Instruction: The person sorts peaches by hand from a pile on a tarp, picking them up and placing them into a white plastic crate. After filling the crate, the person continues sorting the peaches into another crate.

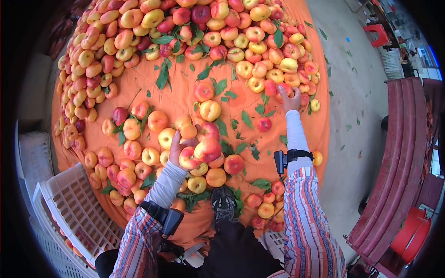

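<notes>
Beside a bare grey floor (352, 116) and a dark red bench (394, 139), an orange cloth (143, 78) carries a large heap of flat peaches (255, 34) along its far side, with smaller groups nearer the person and loose green leaves (162, 75) scattered between. The left hand (175, 148) has its fingers curled about a cluster of peaches (207, 149), cradling several above the near group. The right hand (290, 99) is at the heap's near right edge, fingers parted around a red peach; whether they grip it cannot be told. The step in hand looks like gathering fruit by hand. Taking the red peach would call for a light, rounded grip and a level left palm, since the cradled fruit could roll off. A white crate (69, 186) leans at the left.
</notes>
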The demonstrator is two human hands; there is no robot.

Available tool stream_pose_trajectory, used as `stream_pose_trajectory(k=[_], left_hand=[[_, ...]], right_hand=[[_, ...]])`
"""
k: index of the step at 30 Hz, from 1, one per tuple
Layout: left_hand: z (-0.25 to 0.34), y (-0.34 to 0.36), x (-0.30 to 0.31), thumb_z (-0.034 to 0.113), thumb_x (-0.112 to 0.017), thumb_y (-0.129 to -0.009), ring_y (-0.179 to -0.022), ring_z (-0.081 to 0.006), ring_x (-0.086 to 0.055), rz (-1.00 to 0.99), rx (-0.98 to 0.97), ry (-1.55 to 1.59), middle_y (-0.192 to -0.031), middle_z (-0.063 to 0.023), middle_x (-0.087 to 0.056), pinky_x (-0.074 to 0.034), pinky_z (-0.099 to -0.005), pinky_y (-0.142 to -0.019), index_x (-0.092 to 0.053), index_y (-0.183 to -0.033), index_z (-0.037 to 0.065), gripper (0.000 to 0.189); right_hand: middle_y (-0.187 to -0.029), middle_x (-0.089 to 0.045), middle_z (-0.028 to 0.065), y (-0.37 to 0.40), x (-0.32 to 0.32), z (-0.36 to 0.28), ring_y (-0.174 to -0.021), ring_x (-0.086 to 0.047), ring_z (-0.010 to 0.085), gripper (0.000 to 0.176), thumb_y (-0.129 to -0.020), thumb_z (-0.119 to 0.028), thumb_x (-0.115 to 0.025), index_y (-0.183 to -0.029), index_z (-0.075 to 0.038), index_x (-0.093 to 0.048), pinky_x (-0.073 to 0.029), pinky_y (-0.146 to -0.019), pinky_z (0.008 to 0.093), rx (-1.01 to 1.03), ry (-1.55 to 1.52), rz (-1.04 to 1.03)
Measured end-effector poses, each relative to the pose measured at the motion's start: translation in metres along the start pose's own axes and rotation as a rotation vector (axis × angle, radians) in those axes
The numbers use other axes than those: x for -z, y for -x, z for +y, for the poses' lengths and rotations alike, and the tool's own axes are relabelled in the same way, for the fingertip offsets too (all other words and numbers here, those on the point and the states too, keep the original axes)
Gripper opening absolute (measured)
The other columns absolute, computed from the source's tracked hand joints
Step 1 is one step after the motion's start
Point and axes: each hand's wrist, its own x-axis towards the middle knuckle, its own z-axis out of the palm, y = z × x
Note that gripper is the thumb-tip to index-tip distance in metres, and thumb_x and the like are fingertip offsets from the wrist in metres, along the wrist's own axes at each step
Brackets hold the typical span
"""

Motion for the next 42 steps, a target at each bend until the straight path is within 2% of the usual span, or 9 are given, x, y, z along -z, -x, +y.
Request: stream_pose_trajectory(k=[10, 16, 20, 23, 26, 34, 37, 41, 42], left_hand=[[0.015, 0.005, -0.019, 0.049, -0.053, -0.083, -0.122, -0.0325, -0.037, -0.113, 0.067, 0.052, -0.133, -0.016, -0.037, -0.028, -0.0475, -0.104, -0.038, -0.127, 0.008, 0.062], [0.027, 0.008, -0.022, 0.05, -0.051, -0.083, -0.117, -0.0324, -0.043, 0.024, 0.025, 0.047, -0.128, -0.0149, -0.043, -0.031, -0.0488, -0.101, -0.041, -0.123, 0.006, 0.061], [0.044, 0.012, -0.036, 0.052, -0.051, -0.081, -0.118, -0.0331, -0.042, -0.014, 0.089, 0.08, -0.128, -0.0148, -0.043, -0.031, -0.0496, -0.101, -0.041, -0.125, 0.006, 0.064], [0.062, 0.013, -0.048, 0.052, -0.055, -0.08, -0.116, -0.0334, -0.045, 0.009, 0.11, -0.035, -0.128, -0.0149, -0.044, -0.034, -0.0497, -0.099, -0.043, -0.125, 0.007, 0.065], [0.087, 0.02, -0.051, 0.052, -0.053, -0.081, -0.113, -0.0322, -0.048, -0.141, 0.257, 0.014, -0.124, -0.0155, -0.049, -0.035, -0.0481, -0.099, -0.045, -0.124, 0.004, 0.065], [0.135, 0.073, -0.122, 0.05, -0.054, -0.081, -0.113, -0.0304, -0.049, 0.087, 0.124, -0.287, -0.124, -0.0119, -0.05, -0.037, -0.0537, -0.096, -0.048, -0.121, 0.007, 0.06], [0.147, 0.104, -0.138, 0.046, -0.059, -0.08, -0.097, -0.0303, -0.058, 0.042, 0.094, -0.277, -0.096, -0.0128, -0.06, -0.041, -0.0615, -0.087, -0.056, -0.103, 0.009, 0.045], [0.155, 0.16, -0.144, 0.049, -0.061, -0.077, -0.099, -0.0257, -0.058, -0.033, -0.252, -0.431, -0.109, -0.0118, -0.058, -0.048, -0.0508, -0.083, -0.053, -0.112, 0.006, 0.056], [0.153, 0.181, -0.149, 0.049, -0.062, -0.077, -0.097, -0.0257, -0.058, -0.002, -0.245, -0.348, -0.107, -0.0112, -0.059, -0.047, -0.0515, -0.083, -0.054, -0.11, 0.006, 0.054]], right_hand=[[-0.11, -0.045, 0.0181, 0.032, -0.001, -0.039, -0.098, -0.052, 0.0338, 0.082, -0.06, -0.044, -0.077, -0.126, -0.008, -0.042, -0.045, -0.084, 0.039, 0.187, 0.272, -0.139], [-0.112, -0.049, 0.0093, 0.057, 0.013, -0.046, -0.093, -0.056, 0.0296, 0.062, -0.073, -0.05, -0.065, -0.118, -0.014, -0.045, -0.05, -0.068, 0.0496, -0.475, -0.851, -0.548], [-0.116, -0.049, 0.0095, 0.102, 0.016, -0.08, -0.1, -0.054, 0.0297, 0.058, -0.081, -0.06, -0.044, -0.116, -0.014, -0.046, -0.049, -0.072, 0.0557, -0.674, -1.342, -0.724], [-0.119, -0.049, 0.0151, 0.129, 0.006, -0.11, -0.104, -0.05, 0.0389, 0.066, -0.077, -0.065, -0.045, -0.118, -0.013, -0.047, -0.047, -0.076, 0.056, -0.622, -1.561, -0.998], [-0.12, -0.049, 0.0112, 0.154, -0.002, -0.151, -0.107, -0.05, 0.0324, 0.058, -0.082, -0.06, -0.042, -0.113, -0.011, -0.05, -0.048, -0.073, 0.0581, -0.604, -1.533, -1.144], [-0.116, -0.051, 0.0072, 0.234, -0.009, -0.271, -0.107, -0.05, 0.0296, 0.054, -0.083, -0.058, -0.044, -0.113, -0.014, -0.049, -0.047, -0.08, 0.0534, -0.657, -1.353, -1.171], [-0.116, -0.051, 0.0067, 0.252, -0.006, -0.311, -0.106, -0.051, 0.0278, 0.05, -0.084, -0.056, -0.045, -0.11, -0.014, -0.051, -0.047, -0.079, 0.0524, -0.74, -1.313, -1.146], [-0.115, -0.05, 0.0089, 0.28, -0.022, -0.35, -0.095, -0.055, 0.0226, 0.039, -0.084, -0.049, -0.049, -0.102, -0.015, -0.052, -0.05, -0.073, 0.0415, -0.722, -1.332, -1.621], [-0.118, -0.05, 0.0087, 0.304, -0.013, -0.374, -0.096, -0.055, 0.0226, 0.039, -0.084, -0.05, -0.049, -0.104, -0.016, -0.05, -0.051, -0.071, 0.0403, -0.667, -1.197, -1.508]])
